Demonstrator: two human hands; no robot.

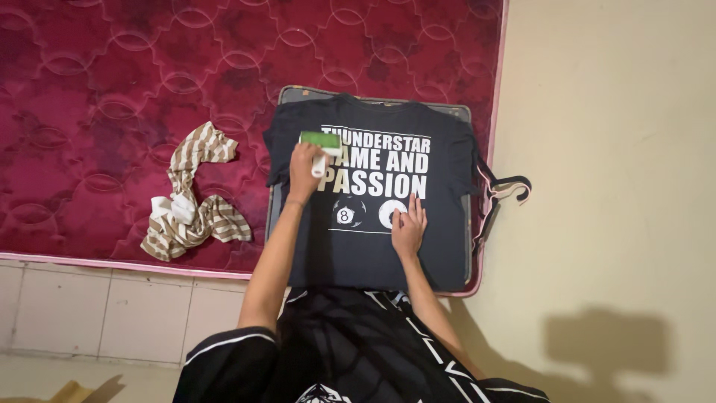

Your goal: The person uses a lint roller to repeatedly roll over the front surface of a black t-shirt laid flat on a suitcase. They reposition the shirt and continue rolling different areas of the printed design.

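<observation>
Dark shirt [373, 216] hides most of grey board [298, 95].

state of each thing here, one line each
dark t-shirt: spread flat, print side up, on a grey board
lint roller: held in the left hand, on the shirt's chest
left hand: closed round the roller's handle
right hand: open, flat on the shirt
striped cloth: crumpled on the red mattress
hangers: lying at the mattress edge, no clothes on them
</observation>
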